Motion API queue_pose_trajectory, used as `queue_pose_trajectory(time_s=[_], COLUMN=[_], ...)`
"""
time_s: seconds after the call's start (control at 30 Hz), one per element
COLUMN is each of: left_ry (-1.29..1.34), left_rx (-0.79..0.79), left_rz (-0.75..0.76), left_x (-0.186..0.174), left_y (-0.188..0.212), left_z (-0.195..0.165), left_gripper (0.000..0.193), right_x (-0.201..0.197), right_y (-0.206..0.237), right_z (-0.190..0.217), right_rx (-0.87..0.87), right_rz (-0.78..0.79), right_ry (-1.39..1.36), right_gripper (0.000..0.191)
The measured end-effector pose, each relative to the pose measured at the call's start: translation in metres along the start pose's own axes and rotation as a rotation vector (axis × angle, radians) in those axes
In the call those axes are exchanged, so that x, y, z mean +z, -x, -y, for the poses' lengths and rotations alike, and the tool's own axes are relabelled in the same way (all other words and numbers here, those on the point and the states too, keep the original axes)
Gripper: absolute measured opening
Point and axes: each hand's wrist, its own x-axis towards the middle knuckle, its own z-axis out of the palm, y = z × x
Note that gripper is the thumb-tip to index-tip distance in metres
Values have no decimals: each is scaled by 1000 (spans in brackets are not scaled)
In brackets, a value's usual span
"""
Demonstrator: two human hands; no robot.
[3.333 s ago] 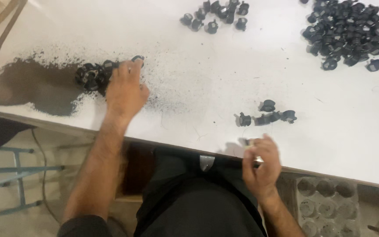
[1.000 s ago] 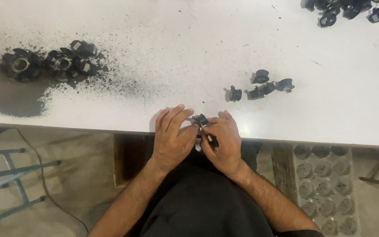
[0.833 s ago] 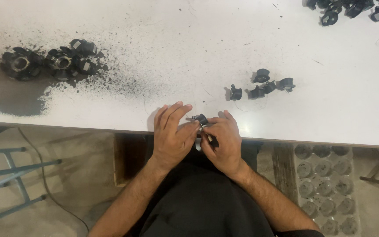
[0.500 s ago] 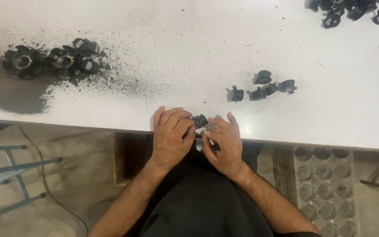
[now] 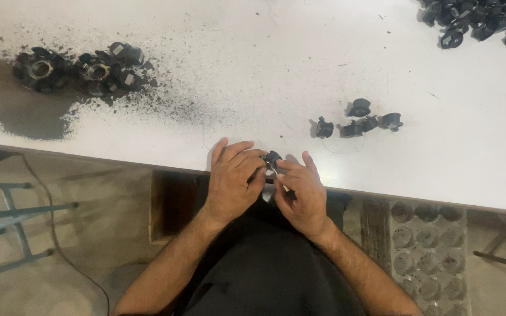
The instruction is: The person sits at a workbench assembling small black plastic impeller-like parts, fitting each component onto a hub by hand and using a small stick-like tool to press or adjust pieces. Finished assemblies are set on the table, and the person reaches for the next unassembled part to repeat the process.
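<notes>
White table (image 5: 265, 70) | small black part (image 5: 273, 158) mostly hidden by both hands' fingers (image 5: 252, 157)

Black part (image 5: 273, 157), seemingly; white table (image 5: 265, 70).

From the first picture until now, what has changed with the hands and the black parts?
The left hand left the dusty pile and came to the table edge, meeting the right hand. Both now hold one small black part between them. The four parts and the far heap stayed put.
</notes>
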Motion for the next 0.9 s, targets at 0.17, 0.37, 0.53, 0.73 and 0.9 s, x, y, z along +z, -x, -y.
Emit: queue_pose_trajectory(time_s=[0.17,0.37,0.53,0.73,0.9], left_ry=[15,24,3,22,38], left_rx=[0,-2,5,-69,-62], left_rz=[8,12,32,-35,23], left_x=[-1,-2,-4,-12,-11], left_y=[-1,0,-3,-9,-22], left_z=[1,4,2,1,4], left_gripper=[13,15,14,17,18], right_x=[1,-3,-5,-25,-19], right_y=[-4,-10,-15,-19,-32], right_z=[4,8,10,6,0], right_rx=[-2,5,45,82,167], right_rz=[-39,5,8,-34,77], right_ry=[8,57,88,171,242], right_gripper=[32,28,30,31,40])
